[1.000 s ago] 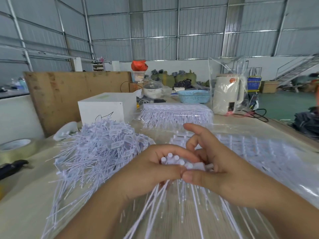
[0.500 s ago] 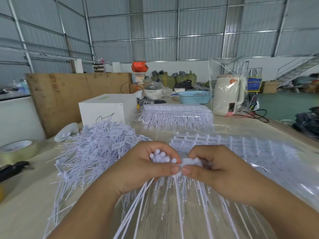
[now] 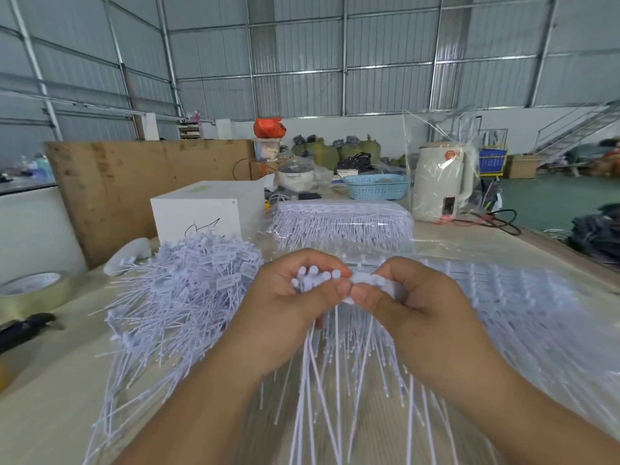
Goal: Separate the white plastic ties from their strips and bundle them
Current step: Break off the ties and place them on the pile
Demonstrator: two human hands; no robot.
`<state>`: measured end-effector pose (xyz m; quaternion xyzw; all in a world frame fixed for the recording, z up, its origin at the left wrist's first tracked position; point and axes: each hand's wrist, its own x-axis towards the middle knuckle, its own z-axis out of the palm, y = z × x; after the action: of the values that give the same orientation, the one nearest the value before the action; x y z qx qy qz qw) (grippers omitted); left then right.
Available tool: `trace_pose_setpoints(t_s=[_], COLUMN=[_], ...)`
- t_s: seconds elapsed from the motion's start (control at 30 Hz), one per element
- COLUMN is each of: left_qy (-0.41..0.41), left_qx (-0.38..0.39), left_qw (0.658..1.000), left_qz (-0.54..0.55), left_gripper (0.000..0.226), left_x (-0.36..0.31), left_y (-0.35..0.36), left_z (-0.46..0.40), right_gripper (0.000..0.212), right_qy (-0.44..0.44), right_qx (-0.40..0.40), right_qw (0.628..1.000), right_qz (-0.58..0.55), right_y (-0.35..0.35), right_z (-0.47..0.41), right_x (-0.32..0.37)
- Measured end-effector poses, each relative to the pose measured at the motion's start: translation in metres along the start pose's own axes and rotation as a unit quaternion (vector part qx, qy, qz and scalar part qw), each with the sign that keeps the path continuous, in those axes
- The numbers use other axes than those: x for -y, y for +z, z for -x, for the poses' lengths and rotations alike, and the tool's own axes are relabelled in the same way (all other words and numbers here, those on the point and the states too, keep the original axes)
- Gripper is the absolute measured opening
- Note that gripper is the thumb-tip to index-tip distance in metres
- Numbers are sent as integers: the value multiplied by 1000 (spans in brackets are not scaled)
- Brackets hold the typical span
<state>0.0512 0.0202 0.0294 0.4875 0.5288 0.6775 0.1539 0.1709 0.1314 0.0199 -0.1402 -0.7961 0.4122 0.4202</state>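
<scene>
Working over the table (image 3: 50, 414), I have the biggest masses of ties on either side of me: the heap of loose ties (image 3: 181, 297) already separated lies to my left, tails splayed toward me, and the sheets of unseparated strips (image 3: 523, 303) spread under clear plastic to my right and behind my hands. A further wrapped pack (image 3: 342, 219) sits beyond, well apart from the work.

Between those two masses, my left hand (image 3: 295, 307) is curled round a growing bundle of ties (image 3: 310, 280), round heads poking up above my fingers and long tails hanging down and toward me. My right hand (image 3: 412, 307) pinches the strip's end (image 3: 365, 281) between thumb and forefinger, right up against my left thumb.

What the next pull turns on, as I judge it: the strip runs sideways, left to right, from one hand into the other, while each tie's long axis hangs across it, downward. The tie next in line sits at the meeting of my two thumbs, nearer my left hand, so that hand should take its head while my right draws the strip away rightward. Pulling along the tails instead would likely tangle them. Whether the tie at the join is already free, I cannot tell.
</scene>
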Motion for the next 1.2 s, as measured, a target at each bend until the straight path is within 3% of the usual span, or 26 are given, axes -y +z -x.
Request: trace_pose_setpoints(t_s=[0.13,0.23,0.3,0.37,0.57,0.77,0.97,1.2], left_qy=[-16,-22,-22,-28,-42,-75,-116,-153], left_qx=[-8,-2,15,12,91,221,257,314], left_qw=[1000,1000,999,999,995,972,960,937], left_qz=[0,-16,-21,-18,-21,-1,-7,-8], left_gripper=[16,18,8,7,12,19,29,23], left_x=[5,10,10,11,8,8,12,16], left_y=[10,13,11,5,0,-2,-7,-13], left_z=[3,3,2,0,1,4,3,0], right_gripper=[43,39,30,33,67,80,91,100], right_qy=[27,1,-31,-59,-84,-47,-19,-2], right_qx=[-141,-34,78,133,181,252,266,288], right_qw=[990,997,995,989,979,965,963,957], right_qz=[-17,-67,-51,-22,41,57,51,35], right_y=[-22,-27,-21,-19,-22,-20,-16,-13], right_z=[-13,-11,-6,-5,-3,-2,1,2], right_x=[-1,0,-2,-6,-7,-8,-4,-7])
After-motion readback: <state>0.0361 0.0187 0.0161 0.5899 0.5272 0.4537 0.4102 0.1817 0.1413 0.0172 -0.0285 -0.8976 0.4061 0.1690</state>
